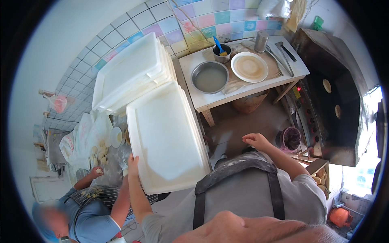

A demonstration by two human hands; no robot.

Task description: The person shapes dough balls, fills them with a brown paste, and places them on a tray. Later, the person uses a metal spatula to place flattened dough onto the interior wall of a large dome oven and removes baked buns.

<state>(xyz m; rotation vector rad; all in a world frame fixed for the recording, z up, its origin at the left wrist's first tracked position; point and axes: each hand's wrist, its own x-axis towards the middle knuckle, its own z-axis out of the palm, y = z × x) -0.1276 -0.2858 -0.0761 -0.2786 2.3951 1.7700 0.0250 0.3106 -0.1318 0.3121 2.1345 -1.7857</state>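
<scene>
My left hand (133, 161) is at the left rim of the upper of several nested white plastic trays (167, 133); its fingers rest along the edge, and the tray's inside shows only a faint residue. My right hand (253, 140) hovers over the floor in front of my apron, fingers bent, with no object visible in it. Ahead, a small white table (203, 103) bears a metal bowl of cloudy liquid (210, 77), a round plate with a brown stain (249, 67), a metal pot (222, 53) with a blue-handled brush (217, 44), a metal shaker can (261, 41) and tongs (279, 60).
A second tray stack (130, 70) stands behind. At left a co-worker (91, 212) handles dough by several dough balls (99, 153) on a floured counter. To the right are a dark griddle oven (331, 121) with flatbreads, a lined bin (290, 139) and a box of breads (320, 176).
</scene>
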